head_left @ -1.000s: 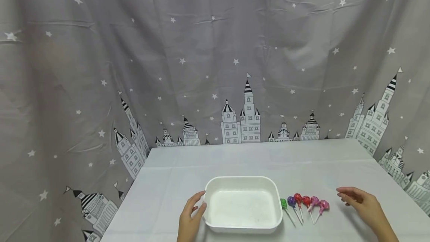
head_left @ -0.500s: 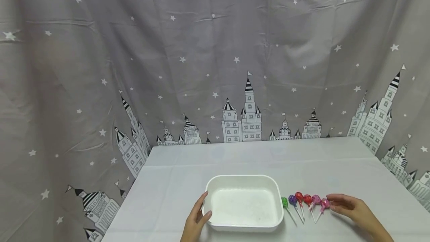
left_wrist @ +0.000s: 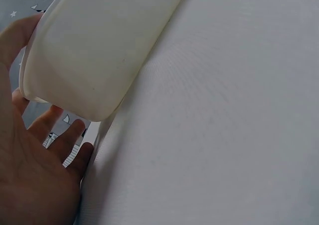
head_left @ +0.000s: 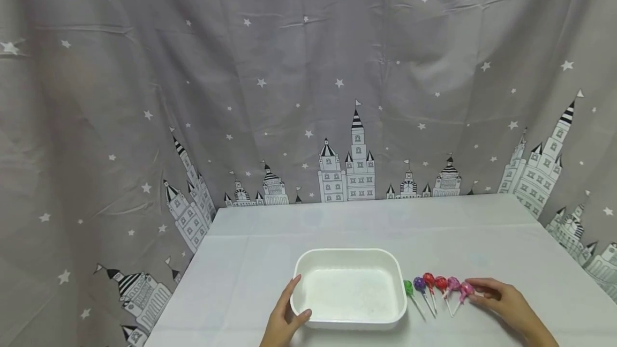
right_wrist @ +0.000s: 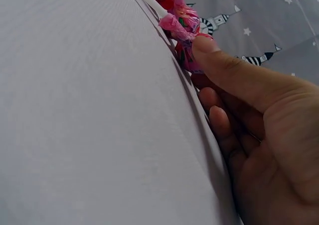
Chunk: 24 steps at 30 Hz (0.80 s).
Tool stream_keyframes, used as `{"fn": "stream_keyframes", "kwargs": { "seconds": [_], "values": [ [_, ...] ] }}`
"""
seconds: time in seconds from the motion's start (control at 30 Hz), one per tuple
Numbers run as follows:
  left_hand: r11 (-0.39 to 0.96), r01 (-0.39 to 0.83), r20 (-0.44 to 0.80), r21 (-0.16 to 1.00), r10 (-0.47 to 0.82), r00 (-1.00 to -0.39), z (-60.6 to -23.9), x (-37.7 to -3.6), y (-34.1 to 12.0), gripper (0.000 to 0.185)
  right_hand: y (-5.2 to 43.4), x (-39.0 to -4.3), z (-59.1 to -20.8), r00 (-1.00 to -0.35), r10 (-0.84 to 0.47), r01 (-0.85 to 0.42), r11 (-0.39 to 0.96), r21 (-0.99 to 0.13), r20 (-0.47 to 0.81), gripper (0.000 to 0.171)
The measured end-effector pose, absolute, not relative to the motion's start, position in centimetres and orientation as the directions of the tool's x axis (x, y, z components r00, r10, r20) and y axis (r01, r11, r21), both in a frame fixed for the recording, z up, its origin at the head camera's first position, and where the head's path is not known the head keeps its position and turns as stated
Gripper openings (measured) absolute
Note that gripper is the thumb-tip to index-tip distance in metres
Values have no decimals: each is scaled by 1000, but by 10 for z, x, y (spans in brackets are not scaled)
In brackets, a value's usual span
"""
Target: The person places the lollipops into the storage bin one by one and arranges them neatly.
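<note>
Grey curtain (head_left: 308, 79) printed with stars and castles hangs behind a table under a white cloth (head_left: 356, 224). One white tray (head_left: 349, 324) sits near the front edge, a little left of centre, with nothing in it. Five lollipops lie in a row just to its right: one green (head_left: 408, 287), one purple (head_left: 419, 284), two red (head_left: 429, 278) (head_left: 441, 283) and, counting the end one, two pink, the nearer-in one (head_left: 453, 283) beside the outermost pink lollipop (head_left: 466, 289). Their sticks point toward the person.

One left hand (head_left: 285, 321) rests against the tray's left front corner, thumb on the rim and fingers loosely spread along the outer wall (the wrist view shows the palm apart from the wall, not wrapped round it). One right hand (head_left: 501, 303) lies on the cloth at the right end of the row; its thumb and fingers pinch the wrapped head of the outermost pink lollipop.

Behind the tray and the row the cloth runs bare to the curtain, and it is bare too right of the right hand. Tray and green lollipop lie close, with a narrow gap between them.
</note>
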<state>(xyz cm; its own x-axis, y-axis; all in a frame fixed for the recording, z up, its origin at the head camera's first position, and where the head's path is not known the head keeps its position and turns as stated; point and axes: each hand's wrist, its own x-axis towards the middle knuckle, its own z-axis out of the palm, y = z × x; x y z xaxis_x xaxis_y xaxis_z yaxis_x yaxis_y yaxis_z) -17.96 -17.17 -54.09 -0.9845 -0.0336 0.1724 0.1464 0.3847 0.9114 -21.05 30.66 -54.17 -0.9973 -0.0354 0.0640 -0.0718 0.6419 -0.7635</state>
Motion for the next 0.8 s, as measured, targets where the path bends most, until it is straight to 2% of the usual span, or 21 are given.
{"fn": "stream_keyframes", "kwargs": {
  "seconds": [0.13, 0.37, 0.6, 0.8],
  "values": [
    [396, 140, 172, 908, -46, -984, -541, -180, -172, 70, 303, -211, -542, -995, -20, -88, 662, -744, 100, 43],
    [399, 138, 163, 906, -29, -986, -543, -182, -173, 71, 301, -211, -541, -998, 17, -36, 674, -738, 64, 45],
    [384, 121, 142, 915, -26, -990, -543, -183, -174, 70, 300, -211, -544, -993, 26, -69, 663, -746, 116, 42],
    [397, 135, 155, 908, -18, -988, -542, -182, -174, 70, 302, -212, -542, -998, 2, -52, 647, -761, 70, 43]
  ]
}}
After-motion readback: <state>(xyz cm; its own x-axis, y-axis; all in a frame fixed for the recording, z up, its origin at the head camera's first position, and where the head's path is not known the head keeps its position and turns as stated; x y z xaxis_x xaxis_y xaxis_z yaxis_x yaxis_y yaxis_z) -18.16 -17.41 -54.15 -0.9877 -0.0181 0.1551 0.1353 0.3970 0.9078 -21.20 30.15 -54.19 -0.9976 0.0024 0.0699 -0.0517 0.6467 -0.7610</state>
